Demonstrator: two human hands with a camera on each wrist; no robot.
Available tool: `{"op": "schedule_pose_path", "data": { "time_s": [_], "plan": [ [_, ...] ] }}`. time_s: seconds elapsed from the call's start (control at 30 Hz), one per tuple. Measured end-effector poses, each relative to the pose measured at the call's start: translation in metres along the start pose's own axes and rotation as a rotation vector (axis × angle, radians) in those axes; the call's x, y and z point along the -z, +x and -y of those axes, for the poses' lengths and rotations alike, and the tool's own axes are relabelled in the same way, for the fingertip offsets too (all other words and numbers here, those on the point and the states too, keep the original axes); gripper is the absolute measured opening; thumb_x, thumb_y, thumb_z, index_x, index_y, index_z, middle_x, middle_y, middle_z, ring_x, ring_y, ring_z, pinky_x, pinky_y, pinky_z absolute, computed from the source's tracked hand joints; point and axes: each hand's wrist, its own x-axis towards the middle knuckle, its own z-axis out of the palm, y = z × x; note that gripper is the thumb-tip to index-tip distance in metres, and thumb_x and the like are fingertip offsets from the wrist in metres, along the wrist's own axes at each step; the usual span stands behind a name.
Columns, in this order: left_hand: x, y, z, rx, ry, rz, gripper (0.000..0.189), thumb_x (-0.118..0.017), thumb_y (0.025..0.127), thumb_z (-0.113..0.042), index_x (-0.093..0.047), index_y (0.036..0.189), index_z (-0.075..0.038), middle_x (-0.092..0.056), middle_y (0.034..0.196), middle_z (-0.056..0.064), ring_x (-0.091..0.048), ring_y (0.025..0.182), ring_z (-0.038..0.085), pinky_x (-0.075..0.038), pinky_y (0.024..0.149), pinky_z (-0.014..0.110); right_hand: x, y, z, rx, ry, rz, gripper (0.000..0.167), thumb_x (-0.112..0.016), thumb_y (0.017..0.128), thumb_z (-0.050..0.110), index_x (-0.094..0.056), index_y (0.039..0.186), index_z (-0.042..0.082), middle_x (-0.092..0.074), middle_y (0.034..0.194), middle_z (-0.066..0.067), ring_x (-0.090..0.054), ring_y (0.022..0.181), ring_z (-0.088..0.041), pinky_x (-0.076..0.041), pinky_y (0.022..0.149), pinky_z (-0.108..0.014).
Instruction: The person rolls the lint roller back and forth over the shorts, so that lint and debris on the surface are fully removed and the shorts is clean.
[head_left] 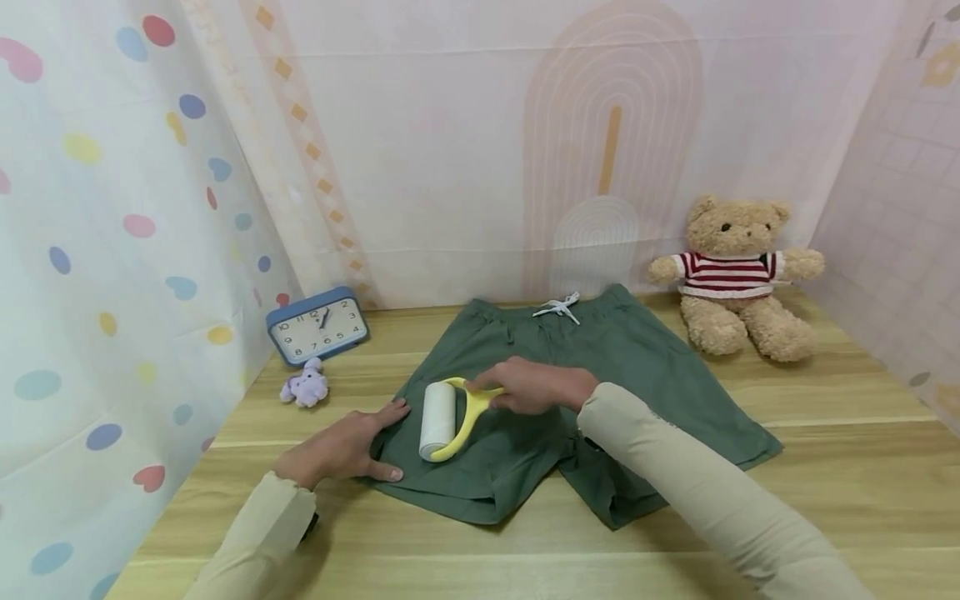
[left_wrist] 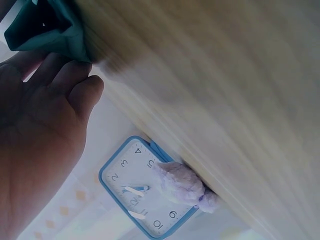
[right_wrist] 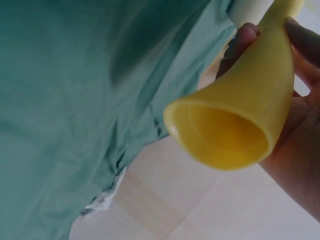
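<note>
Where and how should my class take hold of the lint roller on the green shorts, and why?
Probably best by the yellow handle, from the right, where the right hand holds it. The handle points rightward, away from the white roll, and narrows ahead of its flared end, suiting fingers and thumb. Gripping the roll, over the shorts, would likely stop it turning.

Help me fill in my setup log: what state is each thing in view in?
Green shorts: spread out on the table
Drawstring: looks tied
Yellow-handled roller: on the shorts, held by the right hand
Left hand: touching the shorts' edge
Clock: upright, face showing
Purple toy: before the clock, posture unclear
Teddy bear: sitting, arms out
</note>
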Motion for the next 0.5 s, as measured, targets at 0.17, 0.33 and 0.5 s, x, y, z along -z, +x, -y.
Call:
{"op": "schedule_pose_path", "data": {
  "time_s": [0.17, 0.33, 0.5],
  "plan": [
    [0.000, -0.001, -0.001, -0.009, -0.004, 0.001, 0.097, -0.082, 0.081, -0.044, -0.037, 0.154, 0.000, -0.036, 0.160, 0.025, -0.045, 0.140, 0.048, -0.041, 0.113, 0.059, 0.003, -0.009, -0.009, -0.003, 0.028, 0.006, 0.048, -0.060, 0.101, 0.013, -0.051, 0.148, 0.010, -0.053, 0.151, -0.010, -0.056, 0.134, -0.024, -0.053, 0.101, -0.035],
    [0.001, 0.000, -0.001, -0.017, -0.001, 0.002, 0.096, -0.081, 0.081, -0.044, -0.037, 0.154, 0.001, -0.036, 0.160, 0.026, -0.044, 0.140, 0.047, -0.041, 0.113, 0.058, 0.008, -0.020, -0.024, -0.005, 0.066, 0.007, 0.047, -0.061, 0.100, 0.015, -0.054, 0.146, 0.013, -0.066, 0.134, -0.009, -0.063, 0.095, -0.013, -0.051, 0.080, -0.024],
    [-0.001, -0.001, 0.001, -0.021, -0.001, -0.007, 0.096, -0.081, 0.081, -0.043, -0.037, 0.154, 0.001, -0.036, 0.159, 0.026, -0.044, 0.141, 0.047, -0.042, 0.113, 0.058, 0.015, -0.034, -0.043, -0.038, 0.153, 0.036, 0.045, -0.062, 0.100, 0.014, -0.056, 0.145, 0.014, -0.064, 0.086, -0.005, -0.046, 0.063, -0.007, -0.042, 0.060, -0.019]
  ]
}}
